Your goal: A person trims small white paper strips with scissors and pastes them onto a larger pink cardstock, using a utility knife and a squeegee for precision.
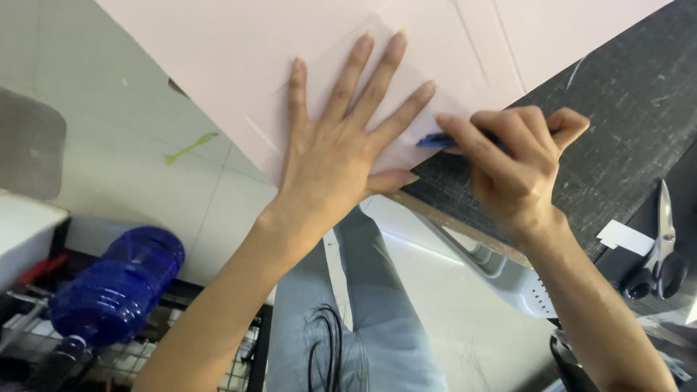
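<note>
Pale pink flat sheet of card or foam board (239, 51) lies on the dark grey scuffed table (624, 109), its near corner overhanging the table edge. Left hand (334, 145) lies flat on it, fingers spread, palm pressing down near the overhanging corner, grasping nothing. Right hand (512, 163) is clenched round a small blue-tipped tool (435, 140), a pen or a knife, cannot tell which; tip sits at the sheet edge just beside the left index fingertip. To do this well, judging from the pose: keep the palm weight on the sheet so it does not slide, keep left fingertips out of the tool's line, draw steadily along the faint scored lines.

Around, left to right: blue clear plastic water jug (116, 287) on its side on a wire rack, low left; person's own light blue trousered legs below; black-handled scissors (657, 254) and a white paper slip (624, 237) on the table, far right, well apart from both hands. Nothing blocks the tool; main risk is the unsupported corner flexing.
</note>
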